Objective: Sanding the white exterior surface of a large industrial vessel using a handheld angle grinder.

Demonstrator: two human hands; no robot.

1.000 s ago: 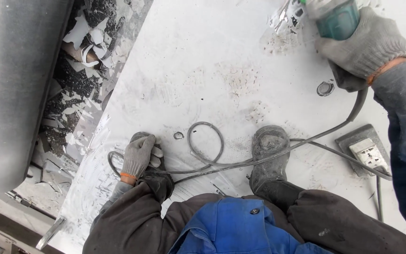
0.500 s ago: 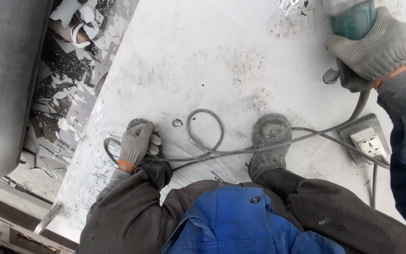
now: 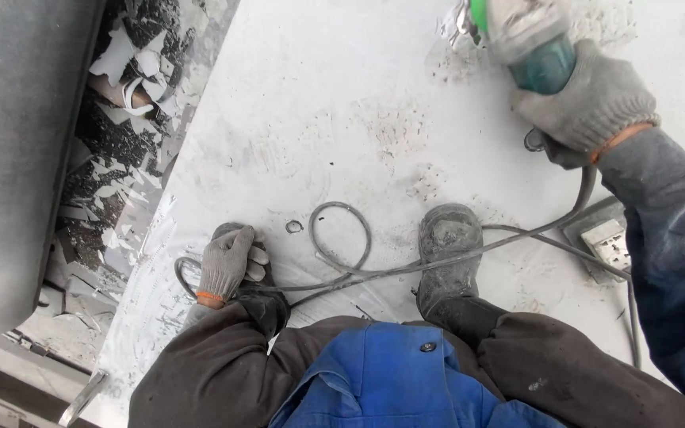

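Fingers [image 3: 596, 95] of the right hand [image 3: 588, 107], in a grey knit glove, are wrapped tight around the body of a green power tool [image 3: 529, 43] at the top right of the view; its working end meets the surface there, though the disc itself is too blurred to make out. The left hand [image 3: 227, 261], gloved the same way, rests with fingers loosely curled together on the toe of the left shoe, pinching nothing that can be seen.

Going by size: one broad white sheet [image 3: 319, 103] fills most of the view and carries everything. One dark strip of debris [image 3: 112, 143] runs along its left edge, littered with pale torn scraps. Two dusty grey shoes stand on the sheet, the right shoe [image 3: 447, 254] fully visible. One grey cable [image 3: 342, 246] runs from the tool, passes under the right shoe and loops between the feet. One socket block [image 3: 608, 242] lies beside the right arm. One small metal ring [image 3: 294, 227] lies just beside the left hand.
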